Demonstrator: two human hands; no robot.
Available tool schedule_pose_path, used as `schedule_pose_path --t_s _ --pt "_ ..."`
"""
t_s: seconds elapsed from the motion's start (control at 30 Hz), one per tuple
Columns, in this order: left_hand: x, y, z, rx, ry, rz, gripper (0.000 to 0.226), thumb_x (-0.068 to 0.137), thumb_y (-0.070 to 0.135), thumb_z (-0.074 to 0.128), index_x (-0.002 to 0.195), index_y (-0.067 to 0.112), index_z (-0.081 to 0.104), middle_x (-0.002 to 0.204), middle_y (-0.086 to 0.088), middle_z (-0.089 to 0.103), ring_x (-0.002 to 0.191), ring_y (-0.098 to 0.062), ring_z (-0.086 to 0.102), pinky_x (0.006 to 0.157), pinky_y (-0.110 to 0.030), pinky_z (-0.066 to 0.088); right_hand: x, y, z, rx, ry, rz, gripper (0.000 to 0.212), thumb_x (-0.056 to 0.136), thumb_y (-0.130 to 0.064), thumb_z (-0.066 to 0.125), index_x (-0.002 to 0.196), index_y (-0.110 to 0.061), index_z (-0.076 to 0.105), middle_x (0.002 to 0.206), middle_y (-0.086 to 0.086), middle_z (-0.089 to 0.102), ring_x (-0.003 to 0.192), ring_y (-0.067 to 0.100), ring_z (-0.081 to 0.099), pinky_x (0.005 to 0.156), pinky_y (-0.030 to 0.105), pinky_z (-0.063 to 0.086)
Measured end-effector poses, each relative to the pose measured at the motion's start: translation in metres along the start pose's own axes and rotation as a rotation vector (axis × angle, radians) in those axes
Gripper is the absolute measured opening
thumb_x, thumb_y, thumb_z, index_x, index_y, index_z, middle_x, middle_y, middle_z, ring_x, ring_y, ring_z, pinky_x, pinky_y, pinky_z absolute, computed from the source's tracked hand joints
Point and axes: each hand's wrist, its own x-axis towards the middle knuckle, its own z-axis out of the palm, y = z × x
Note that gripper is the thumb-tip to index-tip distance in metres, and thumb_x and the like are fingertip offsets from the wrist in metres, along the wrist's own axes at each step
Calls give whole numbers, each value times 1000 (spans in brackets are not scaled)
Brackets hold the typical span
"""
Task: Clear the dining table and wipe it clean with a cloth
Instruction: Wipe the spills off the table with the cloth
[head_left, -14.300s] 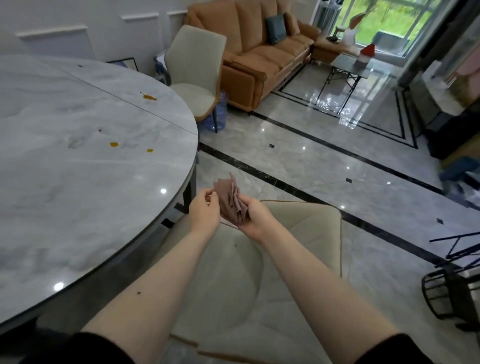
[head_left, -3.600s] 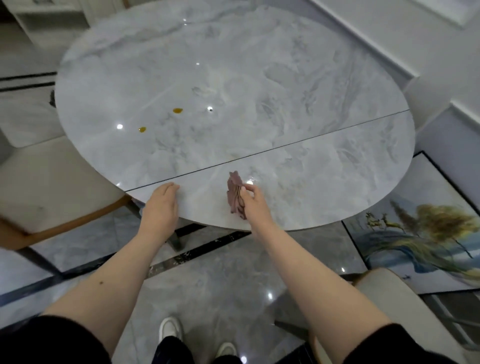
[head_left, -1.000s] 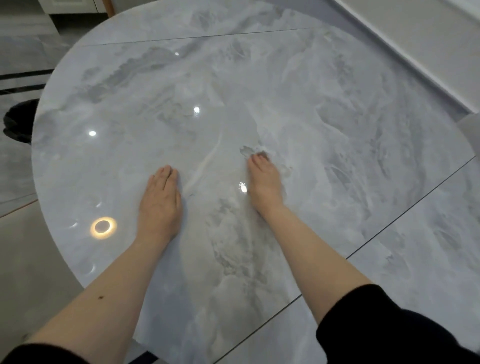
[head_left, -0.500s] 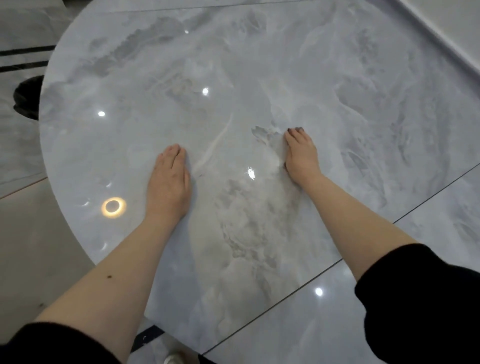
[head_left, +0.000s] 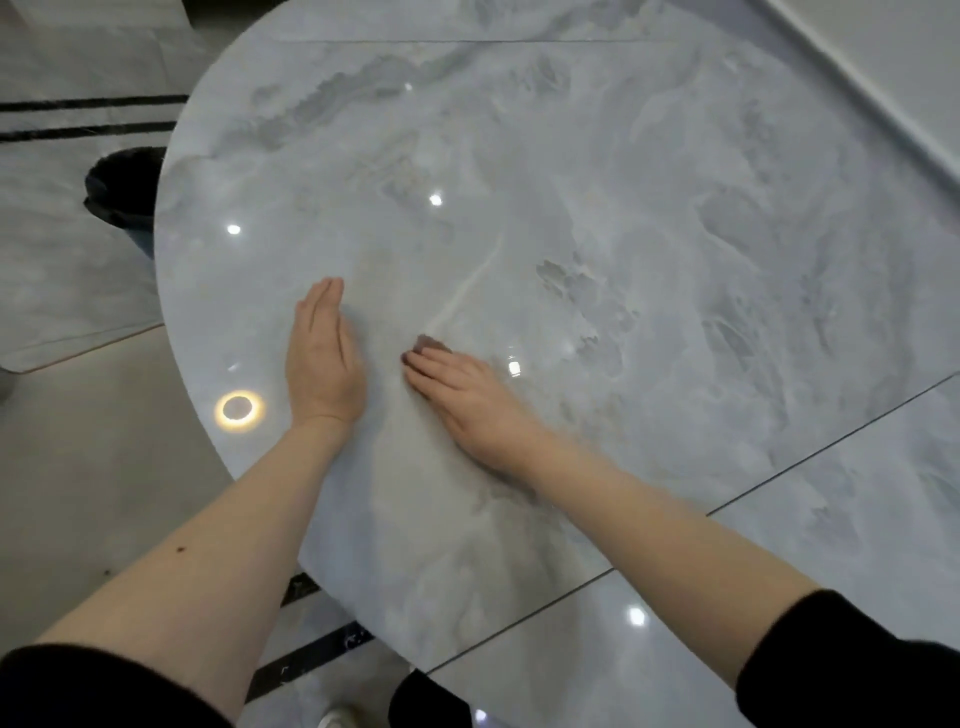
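Evidently nothing remains on the worktop (head_left: 675, 182); the cloth (head_left: 430, 343) is pressed flat under the right hand (head_left: 467, 400) near the left edge (left hand (head_left: 322, 369) flat, empty). Wiping seems underway.

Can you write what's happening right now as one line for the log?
step: wiping | right hand: flat, pressing small brownish-pink cloth | left hand: flat on round grey marble table | stains: none visible
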Motion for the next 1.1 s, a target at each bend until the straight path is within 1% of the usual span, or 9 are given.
schedule_pose_path --t_s 0.07,0.2,0.3,0.47,0.7,0.77,0.9,1.0,1.1 --pt "-7 -14 -21 73 -43 -15 42 95 6 33 134 -2 45 142 -17 44 136 -30 36 117 -36 18 -26 19 -11 -56 -7 -19 47 83 3 54 130 -5 55 138 12 53 131 29 46 107 38 35" --pt "-20 -39 -58 278 -84 -8 41 95 4 34 135 -6 43 143 -23 40 138 -35 31 118 -40 12 -39 64 -27 -118 164 400 38 88 -4 44 121 1 61 127 20 59 123 40 51 98 56 44" --pt "-33 -48 -68 345 -120 -35 45 91 1 32 134 -7 41 143 -25 39 138 -40 28 118 -43 11 -8 54 -18 -120 183 598 48 89 -18 31 121 3 60 127 21 59 124 40 50 98 56 43" --pt "-53 -47 -72 336 -143 -45 46 91 -2 35 137 -7 38 145 -24 36 140 -36 26 118 -41 14 44 -46 34 -64 218 299 37 78 -3 56 113 0 66 118 16 66 115 37 59 96 45 47" --pt "-60 -55 -95 268 -197 -100 48 93 -2 36 141 -3 33 151 -18 29 143 -29 22 118 -36 16 -19 -124 32 43 26 9 47 85 -8 37 127 -10 58 135 3 57 129 17 44 106 31 27" --pt "-62 -55 -101 243 -238 -101 48 93 -1 37 141 -1 34 152 -15 27 143 -27 20 117 -35 17 -33 -109 22 26 6 32 50 84 -6 37 130 -11 55 138 3 54 131 17 43 109 31 23" --pt "-68 -49 -111 203 -311 -116 46 95 0 36 140 -4 34 153 -17 24 143 -27 19 118 -34 15 -28 -58 5 -48 31 415 58 79 2 44 136 -9 49 145 7 45 140 23 32 115 36 15" --pt "-76 -46 -117 200 -349 -114 46 95 0 36 141 -5 32 153 -17 22 144 -27 16 118 -31 12 -17 -56 2 -65 82 547 57 72 -1 44 127 4 54 135 19 53 132 41 41 109 44 26" --pt "-86 -40 -120 187 -359 -125 46 95 -1 36 141 -5 31 154 -17 20 144 -28 15 116 -29 10 -15 -90 18 -59 52 461 58 66 0 55 124 8 55 128 23 57 124 46 47 101 55 39"
